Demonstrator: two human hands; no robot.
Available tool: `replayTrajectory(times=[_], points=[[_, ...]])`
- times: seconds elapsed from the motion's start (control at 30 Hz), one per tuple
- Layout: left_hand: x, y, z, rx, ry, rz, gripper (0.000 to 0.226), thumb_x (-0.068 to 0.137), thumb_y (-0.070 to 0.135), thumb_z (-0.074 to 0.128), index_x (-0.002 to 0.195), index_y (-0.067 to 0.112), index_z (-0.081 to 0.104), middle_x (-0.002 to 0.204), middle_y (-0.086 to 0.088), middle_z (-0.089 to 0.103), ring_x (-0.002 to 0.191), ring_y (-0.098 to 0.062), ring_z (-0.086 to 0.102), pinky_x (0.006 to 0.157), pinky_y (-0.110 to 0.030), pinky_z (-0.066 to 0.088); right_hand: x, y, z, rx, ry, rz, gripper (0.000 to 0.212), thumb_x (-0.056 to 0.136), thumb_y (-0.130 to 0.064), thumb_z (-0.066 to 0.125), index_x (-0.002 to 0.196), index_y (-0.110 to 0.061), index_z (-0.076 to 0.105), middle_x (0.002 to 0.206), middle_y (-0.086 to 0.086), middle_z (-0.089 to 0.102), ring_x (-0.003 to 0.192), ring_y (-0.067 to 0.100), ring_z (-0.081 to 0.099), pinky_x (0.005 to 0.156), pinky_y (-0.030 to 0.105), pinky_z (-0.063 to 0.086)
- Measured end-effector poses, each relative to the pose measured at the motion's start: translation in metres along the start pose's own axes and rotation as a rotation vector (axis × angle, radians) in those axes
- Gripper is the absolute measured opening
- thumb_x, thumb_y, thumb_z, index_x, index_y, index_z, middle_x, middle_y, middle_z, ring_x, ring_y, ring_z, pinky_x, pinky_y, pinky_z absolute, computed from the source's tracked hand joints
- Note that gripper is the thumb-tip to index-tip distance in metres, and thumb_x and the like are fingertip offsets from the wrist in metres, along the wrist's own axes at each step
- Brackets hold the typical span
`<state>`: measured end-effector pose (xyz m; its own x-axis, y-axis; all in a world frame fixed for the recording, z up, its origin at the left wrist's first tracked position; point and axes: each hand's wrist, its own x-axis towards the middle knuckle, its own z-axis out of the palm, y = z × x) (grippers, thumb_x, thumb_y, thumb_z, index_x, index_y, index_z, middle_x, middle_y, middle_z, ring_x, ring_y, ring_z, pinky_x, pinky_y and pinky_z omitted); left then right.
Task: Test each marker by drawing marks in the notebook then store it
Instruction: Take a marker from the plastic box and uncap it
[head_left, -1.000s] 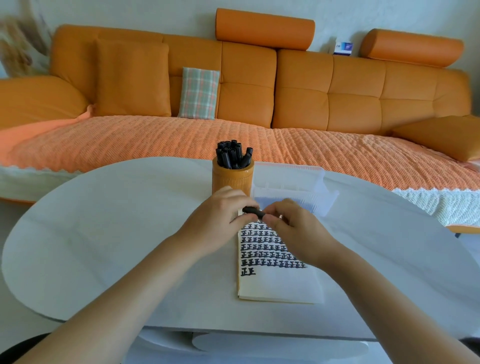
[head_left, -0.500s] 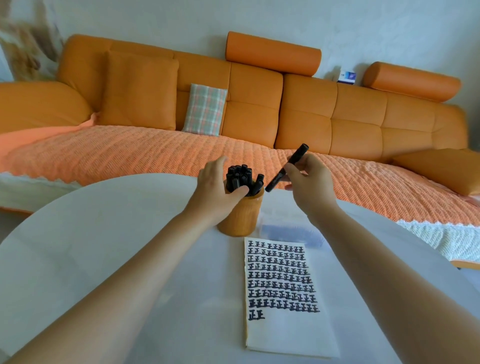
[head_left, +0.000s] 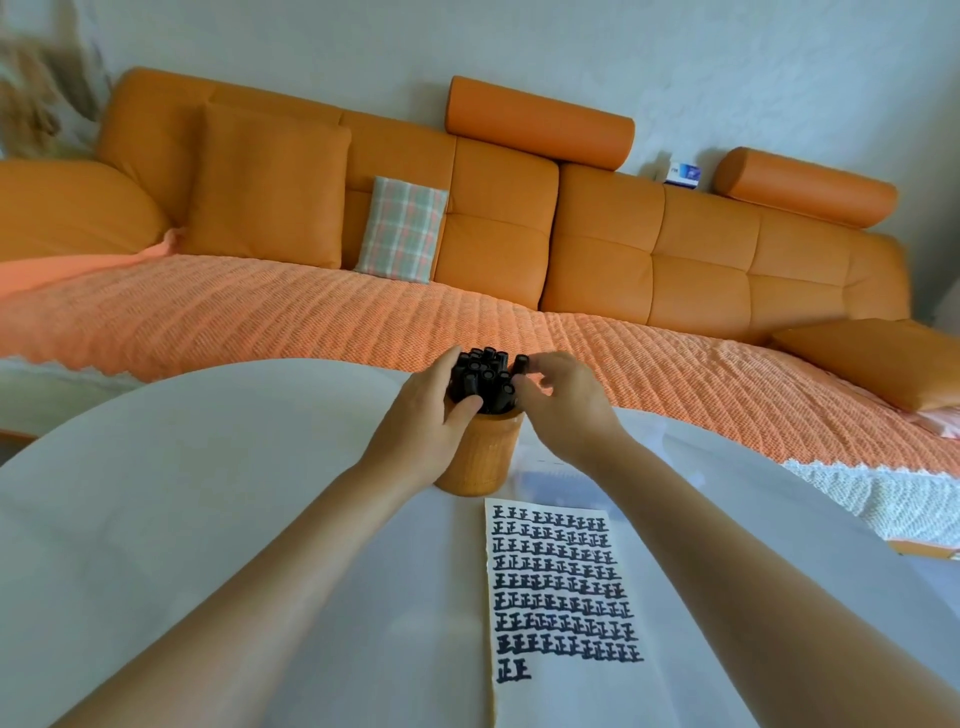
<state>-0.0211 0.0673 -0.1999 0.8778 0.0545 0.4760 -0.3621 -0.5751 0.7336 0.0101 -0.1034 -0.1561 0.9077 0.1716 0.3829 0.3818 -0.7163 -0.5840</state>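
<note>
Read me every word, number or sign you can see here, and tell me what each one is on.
"正": handwritten in dark ink, repeated row after row on the open notebook page.
Small white and blue box on the sofa back: print too blurred to read.
Black markers and their orange-brown holder: no readable text.

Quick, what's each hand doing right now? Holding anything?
Left hand: gripping the bunch of markers standing in the wooden holder.
Right hand: pinching the top of one black marker at the bunch's right edge.
</note>
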Motion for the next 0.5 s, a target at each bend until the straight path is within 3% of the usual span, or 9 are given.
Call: replayTrajectory(times=[0.13, 0.23, 0.27, 0.4, 0.5], points=[[0.0, 0.006, 0.002, -0.023, 0.002, -0.027, 0.074, 0.091, 0.049, 0.057, 0.151, 0.023, 0.025, 0.151, 0.003, 0.038, 0.139, -0.014, 0.034, 0.106, -0.026, 0.03, 0.003, 0.0, -0.002, -0.194, -0.072, -0.005, 0.035, 0.102, -0.042, 0.044, 0.101, -0.023, 0.074, 0.107, -0.003, 0.053, 0.095, 0.017, 0.051, 0.084, 0.036, 0.041], [0.001, 0.01, 0.006, 0.018, 0.052, -0.042, 0.079, 0.085, 0.052, 0.064, 0.148, 0.02, 0.028, 0.146, 0.001, 0.044, 0.134, -0.017, 0.039, 0.103, -0.029, 0.037, 0.006, -0.003, -0.007, -0.194, -0.214, 0.046, 0.044, 0.103, -0.038, 0.043, 0.095, -0.004, 0.071, 0.096, 0.007, 0.056, 0.076, 0.02, 0.049, 0.067, 0.034, 0.039], [0.002, 0.009, 0.008, 0.022, 0.08, -0.04, 0.073, 0.088, 0.048, 0.062, 0.147, 0.02, 0.031, 0.144, 0.0, 0.046, 0.133, -0.018, 0.041, 0.102, -0.029, 0.038, 0.007, -0.003, -0.011, -0.192, -0.235, 0.037, 0.042, 0.103, -0.036, 0.046, 0.099, -0.003, 0.071, 0.096, 0.008, 0.057, 0.077, 0.022, 0.051, 0.066, 0.034, 0.039], [0.003, 0.007, 0.01, 0.085, 0.105, 0.029, 0.053, 0.095, 0.03, 0.058, 0.143, 0.02, 0.039, 0.138, -0.001, 0.052, 0.128, -0.019, 0.044, 0.097, -0.022, 0.034, 0.003, 0.007, -0.024, -0.149, -0.25, 0.037, 0.035, 0.101, -0.038, 0.049, 0.131, -0.024, 0.06, 0.116, -0.004, 0.063, 0.095, 0.015, 0.058, 0.077, 0.028, 0.04], [-0.001, 0.004, 0.009, 0.104, 0.049, 0.013, 0.067, 0.094, 0.034, 0.058, 0.15, 0.019, 0.026, 0.147, -0.001, 0.042, 0.136, -0.017, 0.034, 0.102, -0.024, 0.029, -0.002, 0.022, -0.035, -0.214, -0.272, 0.07, 0.028, 0.103, -0.025, 0.047, 0.124, -0.022, 0.065, 0.121, -0.005, 0.065, 0.101, 0.014, 0.06, 0.082, 0.028, 0.046]])
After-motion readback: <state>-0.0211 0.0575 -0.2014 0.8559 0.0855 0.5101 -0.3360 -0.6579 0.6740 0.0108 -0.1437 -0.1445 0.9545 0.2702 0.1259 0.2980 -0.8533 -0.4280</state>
